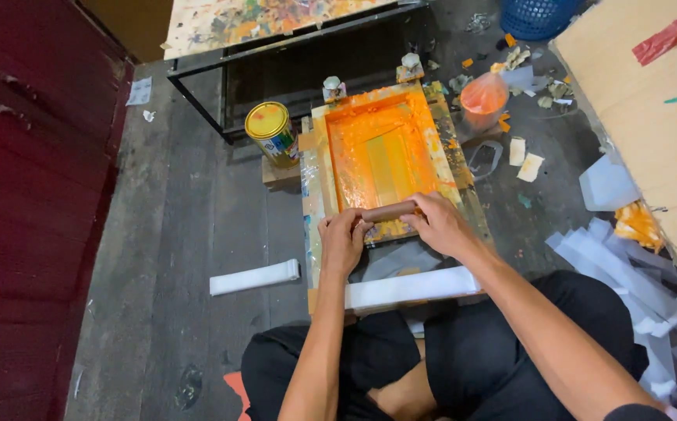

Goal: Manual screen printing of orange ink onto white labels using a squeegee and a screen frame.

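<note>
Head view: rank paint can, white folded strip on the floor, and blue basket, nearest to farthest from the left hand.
From the left hand, which grips the wooden squeegee:
1. White folded strip, on the floor just left of and below the hand.
2. Paint can, up and left, beside the orange screen frame.
3. Blue basket, top right edge, clearly farthest.

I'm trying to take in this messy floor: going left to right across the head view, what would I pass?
Dark red wall → white folded strip → yellow paint can → left hand → orange-inked printing screen → right hand → orange plastic bag → pile of white paper strips.
</note>
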